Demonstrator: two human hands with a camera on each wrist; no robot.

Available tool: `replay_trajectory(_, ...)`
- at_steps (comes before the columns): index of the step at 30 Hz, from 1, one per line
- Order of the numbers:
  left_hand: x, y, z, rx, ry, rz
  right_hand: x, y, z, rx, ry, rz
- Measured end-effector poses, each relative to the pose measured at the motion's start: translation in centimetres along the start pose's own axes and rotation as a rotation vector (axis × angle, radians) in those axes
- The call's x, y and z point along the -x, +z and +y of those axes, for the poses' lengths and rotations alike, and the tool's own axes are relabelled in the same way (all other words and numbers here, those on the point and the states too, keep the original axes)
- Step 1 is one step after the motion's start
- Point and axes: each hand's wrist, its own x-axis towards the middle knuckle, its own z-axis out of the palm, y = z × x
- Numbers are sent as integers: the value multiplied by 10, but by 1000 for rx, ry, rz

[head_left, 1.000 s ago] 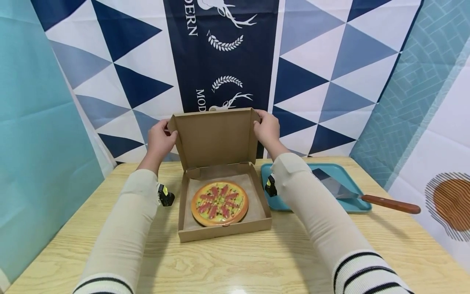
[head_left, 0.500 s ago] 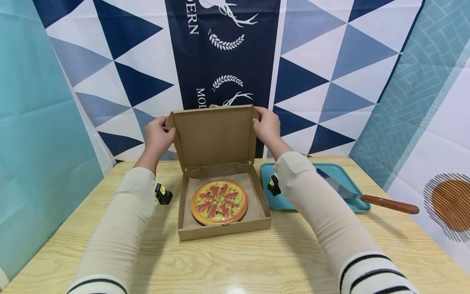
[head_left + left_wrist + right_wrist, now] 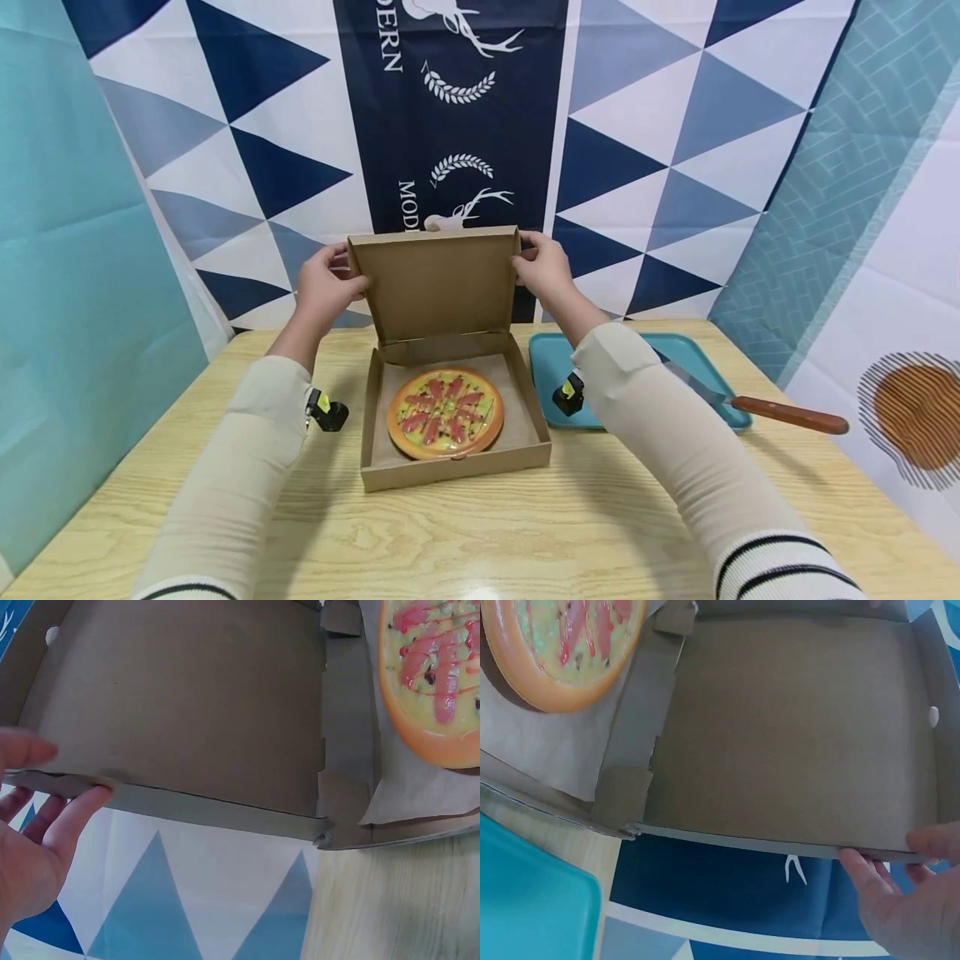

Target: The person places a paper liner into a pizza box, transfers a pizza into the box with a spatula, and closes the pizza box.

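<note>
A cardboard pizza box [image 3: 456, 475] stands on the table with its lid [image 3: 442, 287] raised almost upright. Inside, a round pizza [image 3: 446, 413] with red strips and sauce lines lies on brown paper [image 3: 517, 400]. My left hand [image 3: 324, 283] pinches the lid's left side flap near the upper corner; in the left wrist view the thumb is over its inner side, the other fingers outside. At the opposite upper corner my right hand [image 3: 546, 265] grips the right flap the same way, and the right wrist view shows its fingers [image 3: 866, 874] at that edge.
To the right of the box is a blue tray [image 3: 551, 354]. A spatula lies across it, its wooden handle [image 3: 787, 413] reaching past the tray's right edge; my right forearm hides part of its blade. A patterned cloth [image 3: 442, 108] hangs behind the table [image 3: 420, 542].
The lid's top edge rises slightly, then sinks a little. Its side flaps, splayed outward before, are now drawn inward, and my left thumb reaches farther over the lid's inner side.
</note>
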Motion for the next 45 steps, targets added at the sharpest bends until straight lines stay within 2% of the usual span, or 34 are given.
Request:
replay_trajectory(3,5,-3,0,43,-14,-91,5,-4,2,-152,60,-50)
replay_trajectory(5,8,-4,1,113,-26,-151,9,-7,3,-274,101,-76)
replay_trajectory(8,12,-6,4,215,-34,-190,14,-11,2,-412,149,-98)
replay_trajectory(10,14,-6,5,278,-40,-183,16,-12,2,-440,164,-105)
replay_trajectory(13,15,-5,7,320,-46,-157,18,-13,2,-450,168,-120)
replay_trajectory(18,16,-4,5,402,-73,-133,21,-12,3,-444,125,-141)
replay_trajectory(23,17,-3,2,456,-84,-111,20,-10,3,-425,87,-124)
replay_trajectory(32,20,-2,-1,449,-78,-118,21,-10,17,-434,66,-108)
replay_trajectory(45,36,-12,-8,220,-33,-155,42,-15,33,-386,-19,-130)
